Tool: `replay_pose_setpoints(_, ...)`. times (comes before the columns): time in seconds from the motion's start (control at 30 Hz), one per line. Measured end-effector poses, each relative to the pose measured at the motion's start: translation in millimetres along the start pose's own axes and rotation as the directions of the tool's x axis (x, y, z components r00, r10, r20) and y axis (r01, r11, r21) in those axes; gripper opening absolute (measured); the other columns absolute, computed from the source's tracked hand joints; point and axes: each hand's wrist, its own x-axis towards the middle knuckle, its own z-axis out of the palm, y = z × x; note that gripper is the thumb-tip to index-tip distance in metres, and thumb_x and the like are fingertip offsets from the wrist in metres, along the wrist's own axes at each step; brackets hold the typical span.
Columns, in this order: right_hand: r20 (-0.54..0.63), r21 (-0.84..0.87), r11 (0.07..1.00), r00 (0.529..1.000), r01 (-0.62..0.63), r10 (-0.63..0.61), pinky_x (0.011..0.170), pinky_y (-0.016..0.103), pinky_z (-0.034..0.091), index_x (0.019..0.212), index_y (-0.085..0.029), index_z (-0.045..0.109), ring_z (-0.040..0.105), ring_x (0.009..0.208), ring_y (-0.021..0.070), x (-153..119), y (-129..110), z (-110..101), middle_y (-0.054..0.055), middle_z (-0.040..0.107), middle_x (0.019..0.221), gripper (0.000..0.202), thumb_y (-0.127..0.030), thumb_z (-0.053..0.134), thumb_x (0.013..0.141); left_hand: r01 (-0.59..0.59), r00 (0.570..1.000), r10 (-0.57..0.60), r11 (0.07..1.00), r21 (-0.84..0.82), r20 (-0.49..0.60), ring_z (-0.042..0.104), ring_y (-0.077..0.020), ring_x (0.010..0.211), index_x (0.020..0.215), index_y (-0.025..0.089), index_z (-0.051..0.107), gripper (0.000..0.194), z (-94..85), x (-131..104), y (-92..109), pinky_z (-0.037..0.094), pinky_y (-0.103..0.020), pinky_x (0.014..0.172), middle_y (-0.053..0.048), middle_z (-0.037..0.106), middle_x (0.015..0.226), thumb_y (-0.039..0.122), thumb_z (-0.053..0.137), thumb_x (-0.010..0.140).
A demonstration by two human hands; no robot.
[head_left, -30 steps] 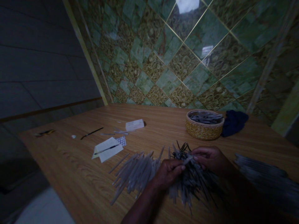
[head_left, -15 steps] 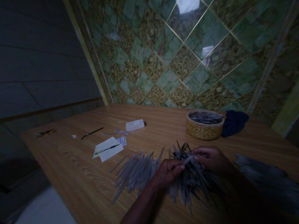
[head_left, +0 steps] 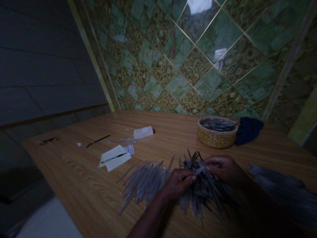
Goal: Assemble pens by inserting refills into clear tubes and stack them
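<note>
Virtually no change over the last second; you're still on the same pale stick (head_left: 200,170), lower right of center, over the dark strands (head_left: 210,190). Your left hand (head_left: 178,183) pinches its near end, thumb against finger; your right hand (head_left: 221,168) pinches the far end.

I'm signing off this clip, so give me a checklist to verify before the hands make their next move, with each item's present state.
1. Left hand pinching the pale piece: ok.
2. Right hand with fingertips at the piece's other end: ok.
3. Firmness of either grip: cannot tell; the view is dark and small.
4. Dark strands below the hands lying in order: not ok, they splay in many directions.
5. Pale sticks all gathered in the pile: not ok, one lies out at its left edge.
6. Woven basket standing upright: ok, with sticks inside.
</note>
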Motion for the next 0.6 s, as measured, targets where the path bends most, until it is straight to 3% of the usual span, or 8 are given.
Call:
replay_pose_setpoints(0.3, 0.033, 0.023, 0.999, 0.999, -0.034, 0.033, 0.041, 0.019, 0.035, 0.079, -0.014, 0.068, 0.046, 0.044, 0.0082, 1, 4, 0, -0.001, 0.056, 0.056, 0.024, -0.034, 0.059, 0.070, 0.042, 0.999, -0.041, 0.999, -0.029, 0.014, 0.033, -0.0098, 0.056, 0.062, 0.011, 0.059, 0.049, -0.3, 0, -1, 0.025, -0.022, 0.051, 0.002, 0.036, 0.057, 0.055, 0.050, 0.080)
replay_pose_setpoints(0.6, 0.001, 0.048, 0.998, 0.999, -0.050, 0.050, 0.040, 0.019, 0.033, 0.077, -0.015, 0.065, 0.043, 0.042, 0.0075, 0, 1, 2, -0.003, 0.055, 0.055, 0.022, -0.034, 0.059, 0.068, 0.075, 0.997, -0.076, 0.996, -0.049, -0.002, 0.032, -0.0085, 0.054, 0.059, 0.012, 0.055, 0.046, -2.0, 0, -12, 0.025, -0.021, 0.050, 0.004, 0.034, 0.056, 0.053, 0.052, 0.080)
